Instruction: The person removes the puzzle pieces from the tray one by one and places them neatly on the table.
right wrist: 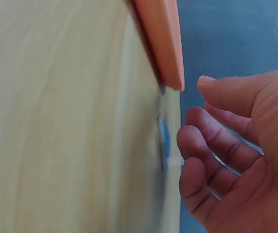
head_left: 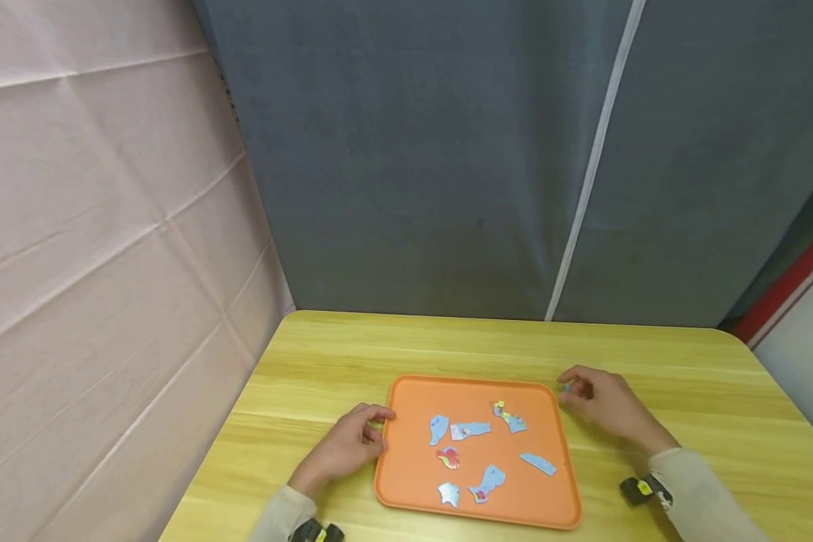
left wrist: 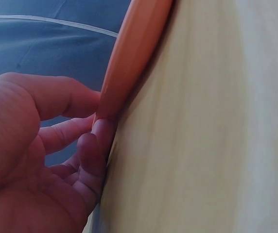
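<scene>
An orange tray (head_left: 420, 391) lies on the table, carrying several blue and multicoloured jigsaw-like pieces, among them a red one (head_left: 449, 457). My left hand (head_left: 352, 443) is at the tray's left rim; in the left wrist view its bent fingers (left wrist: 80, 94) pinch the rim (left wrist: 129, 53). Just past the tray's right side is my right hand (head_left: 599, 399), its fingers loosely bent around a gap. A small blue piece (right wrist: 165, 138) is close to those fingertips, beside the tray, and appears apart from them in the right wrist view.
The light wooden table (head_left: 352, 342) extends around the tray. Behind it hangs a dark grey curtain (head_left: 413, 165) with a pale stripe, and a pinkish cloth (head_left: 108, 248) covers the left side. A red strip (head_left: 793, 290) shows at the far right.
</scene>
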{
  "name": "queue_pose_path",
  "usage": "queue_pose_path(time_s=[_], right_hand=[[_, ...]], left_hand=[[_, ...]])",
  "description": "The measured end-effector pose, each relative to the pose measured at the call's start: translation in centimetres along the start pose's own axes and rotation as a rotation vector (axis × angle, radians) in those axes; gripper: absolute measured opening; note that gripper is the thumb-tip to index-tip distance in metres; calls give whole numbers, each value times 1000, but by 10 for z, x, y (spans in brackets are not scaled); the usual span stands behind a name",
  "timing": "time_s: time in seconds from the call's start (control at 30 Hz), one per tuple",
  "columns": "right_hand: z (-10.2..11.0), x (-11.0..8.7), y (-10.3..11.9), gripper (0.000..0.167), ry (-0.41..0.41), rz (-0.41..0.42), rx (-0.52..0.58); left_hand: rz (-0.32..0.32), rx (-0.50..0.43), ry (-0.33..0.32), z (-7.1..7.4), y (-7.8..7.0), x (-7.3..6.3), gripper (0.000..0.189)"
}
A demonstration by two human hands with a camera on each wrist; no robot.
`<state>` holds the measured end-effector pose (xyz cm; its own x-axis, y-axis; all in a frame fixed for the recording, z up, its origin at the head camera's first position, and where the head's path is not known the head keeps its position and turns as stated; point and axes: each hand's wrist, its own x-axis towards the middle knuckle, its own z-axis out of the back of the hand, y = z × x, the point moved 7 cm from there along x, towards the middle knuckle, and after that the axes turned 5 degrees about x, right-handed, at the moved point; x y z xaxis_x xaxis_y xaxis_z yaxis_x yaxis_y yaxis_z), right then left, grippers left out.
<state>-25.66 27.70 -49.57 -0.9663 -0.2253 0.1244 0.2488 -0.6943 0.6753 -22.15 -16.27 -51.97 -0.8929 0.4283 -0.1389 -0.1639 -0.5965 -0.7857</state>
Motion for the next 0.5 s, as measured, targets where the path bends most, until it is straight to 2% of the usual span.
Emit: queue_pose_path(time_s=[0.23,0.5], right_hand=[[-1,2,16,22,-13,45,3],[-11,1,36,23,24,76,-17]], left_hand=[[2,-9,1,0,0,0,44],[8,-20,4,-1,1,0,43]])
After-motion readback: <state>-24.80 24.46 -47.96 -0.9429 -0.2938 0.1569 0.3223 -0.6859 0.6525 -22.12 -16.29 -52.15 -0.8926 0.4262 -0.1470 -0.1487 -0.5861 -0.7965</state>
